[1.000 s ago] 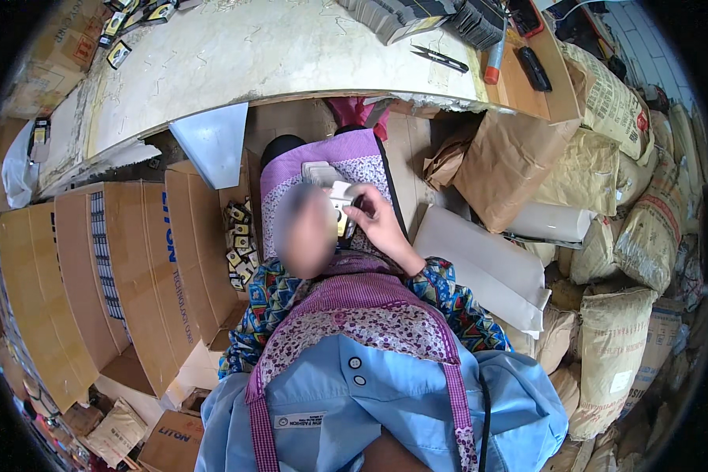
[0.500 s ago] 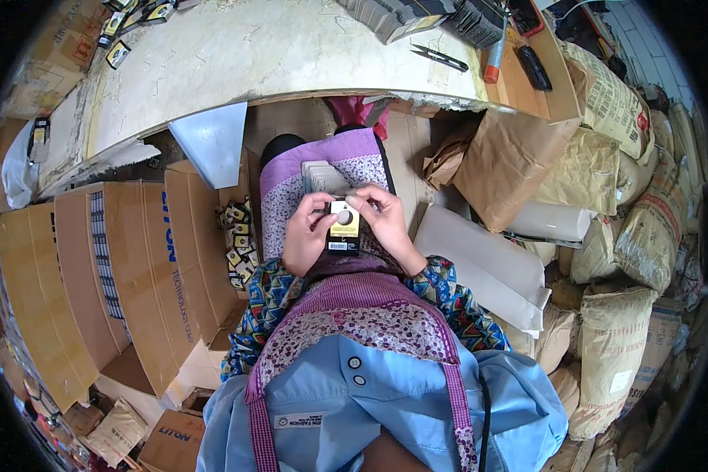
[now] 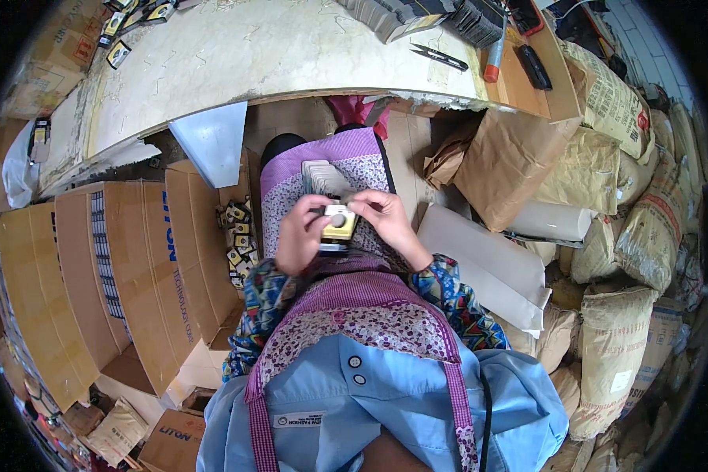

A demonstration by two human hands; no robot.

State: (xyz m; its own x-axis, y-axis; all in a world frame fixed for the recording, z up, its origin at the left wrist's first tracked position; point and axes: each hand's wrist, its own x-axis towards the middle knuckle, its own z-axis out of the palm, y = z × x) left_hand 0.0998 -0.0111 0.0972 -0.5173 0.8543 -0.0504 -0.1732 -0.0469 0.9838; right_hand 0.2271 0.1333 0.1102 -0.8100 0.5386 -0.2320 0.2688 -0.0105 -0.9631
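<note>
Over my lap I hold a small yellow, white and black card package (image 3: 343,232) with a grey round spot in it. My left hand (image 3: 297,236) pinches its left side between thumb and fingers. At the upper right corner, my right hand (image 3: 389,224) is closed with thumb and fingertips together; the package is blurred there, so what exactly they pinch is unclear. Just beyond my hands, a row of pale cards (image 3: 319,178) leans on the purple flowered apron (image 3: 279,185).
Ahead is a worn white table (image 3: 291,55) with thread snips (image 3: 439,57), stacked cards (image 3: 393,17) and an orange-tipped tube (image 3: 494,59). An open carton (image 3: 204,259) stands left, beside several finished-looking card packages (image 3: 240,240). Brown paper (image 3: 503,165) and stuffed sacks (image 3: 613,346) crowd the right.
The card package has tilted and shifted slightly left, and is now blurred. My left hand has moved a little left with it; my right hand has turned slightly, staying at the upper corner.
</note>
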